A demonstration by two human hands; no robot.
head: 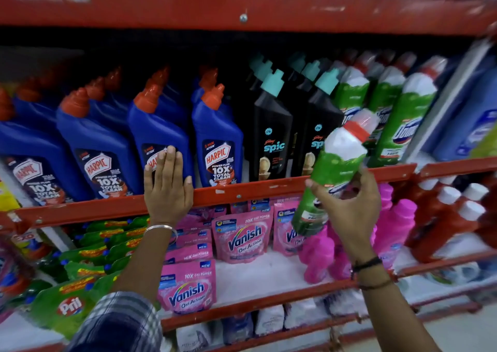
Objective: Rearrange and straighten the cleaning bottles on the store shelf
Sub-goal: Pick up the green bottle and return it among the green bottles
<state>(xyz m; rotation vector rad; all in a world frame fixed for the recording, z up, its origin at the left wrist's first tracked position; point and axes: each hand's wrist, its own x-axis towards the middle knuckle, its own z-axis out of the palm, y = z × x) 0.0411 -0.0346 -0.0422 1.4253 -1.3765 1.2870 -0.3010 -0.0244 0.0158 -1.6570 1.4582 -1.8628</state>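
My right hand [349, 204] grips a green and white bottle with a red cap band [336, 163], held tilted in front of the red shelf rail [242, 193]. My left hand [166, 187] lies flat, fingers apart, against the front of a blue Harpic bottle [153, 134] in the middle shelf row. More blue Harpic bottles [217, 136] stand to both sides. Black Spic bottles with teal caps [271, 131] stand right of them. Further green bottles [398, 118] stand at the right end of that shelf.
The shelf below holds pink Vanish pouches [242, 236], pink bottles [395, 225], green Pril packs [72, 300] and red bottles with white caps [451, 217]. A red shelf beam [242, 5] runs overhead. Pale blue bottles [473, 120] stand at the far right.
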